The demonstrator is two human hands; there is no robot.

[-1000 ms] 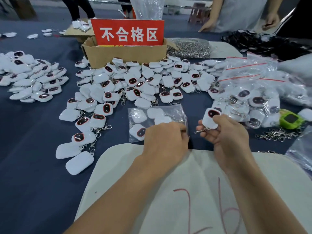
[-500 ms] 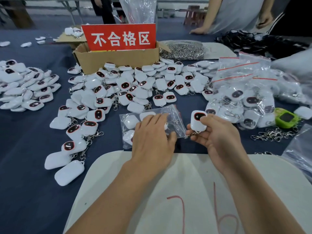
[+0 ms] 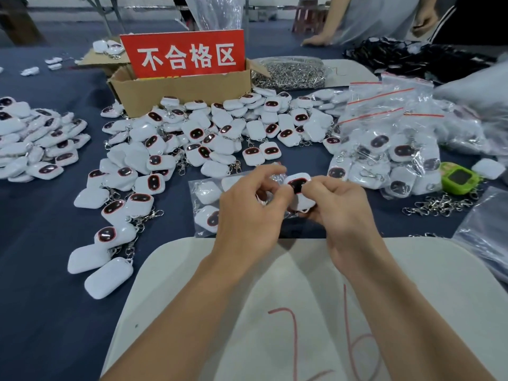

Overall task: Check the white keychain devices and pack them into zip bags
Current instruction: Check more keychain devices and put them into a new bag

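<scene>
Head view, sign: 不合格区
Right hand: pinching keychain device
Left hand: curled over zip bag, grip unclear

Loose devices before the box, zip bag nearer.

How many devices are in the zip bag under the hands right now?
3 devices visible in the zip bag: one upper left, one lower left, one at the top edge. The left hand covers the rest, so more may be hidden.
</scene>
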